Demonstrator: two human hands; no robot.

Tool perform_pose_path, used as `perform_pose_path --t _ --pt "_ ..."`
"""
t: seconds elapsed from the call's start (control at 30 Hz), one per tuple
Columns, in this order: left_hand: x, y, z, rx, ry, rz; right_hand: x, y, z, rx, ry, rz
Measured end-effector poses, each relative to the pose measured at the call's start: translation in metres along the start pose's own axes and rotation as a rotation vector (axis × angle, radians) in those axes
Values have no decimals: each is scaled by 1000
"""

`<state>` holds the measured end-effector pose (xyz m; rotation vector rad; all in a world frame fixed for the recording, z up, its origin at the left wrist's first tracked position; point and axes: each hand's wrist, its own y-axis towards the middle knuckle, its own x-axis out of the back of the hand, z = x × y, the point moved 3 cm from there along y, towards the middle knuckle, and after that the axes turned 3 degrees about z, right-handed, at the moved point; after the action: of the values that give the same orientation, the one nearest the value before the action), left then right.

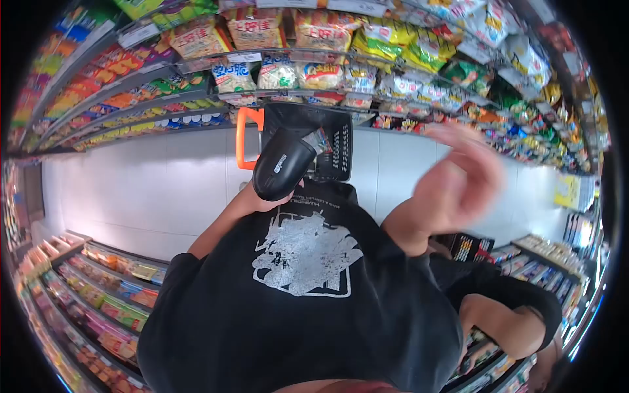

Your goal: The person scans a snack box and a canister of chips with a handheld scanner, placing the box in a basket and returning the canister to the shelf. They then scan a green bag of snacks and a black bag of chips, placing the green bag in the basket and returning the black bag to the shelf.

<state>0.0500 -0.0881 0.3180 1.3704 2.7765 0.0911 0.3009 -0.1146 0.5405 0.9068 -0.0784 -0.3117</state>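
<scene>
My left hand (265, 198) is closed beneath a black, rounded barcode scanner (283, 164) with a small white label, held in front of my chest. Most of its fingers are hidden by the scanner. Beyond it is a black shopping basket (342, 147) with an orange handle (241, 139) at its left side. Something with a shiny, coloured surface shows at the scanner's far end, too small to make out. My right hand (458, 183) is raised to the right of the basket, in front of the snack shelves. Motion blurs its fingers, and I see nothing in it.
Shelves of bagged snacks (321, 33) run across the far side of the aisle. More stocked shelves (105, 301) stand behind me on the left. Another person's arm (504, 324) is close by at the lower right. Pale tiled floor (164, 170) lies between the shelves.
</scene>
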Motion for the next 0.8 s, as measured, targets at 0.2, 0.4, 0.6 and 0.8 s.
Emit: perform_pose_path --t 0.2,0.4,0.6,0.8 --pt "-4 -5 4 89 -14 -114 -25 -108 -73 -682 -91 654" --pt "-34 36 -24 -112 165 52 -42 -160 -72 -773 -73 606" --pt "-43 47 -7 -89 386 38 -23 -169 -77 -672 -272 568" --pt "74 -24 158 697 1290 -198 9 -188 -74 -1035 -284 753"
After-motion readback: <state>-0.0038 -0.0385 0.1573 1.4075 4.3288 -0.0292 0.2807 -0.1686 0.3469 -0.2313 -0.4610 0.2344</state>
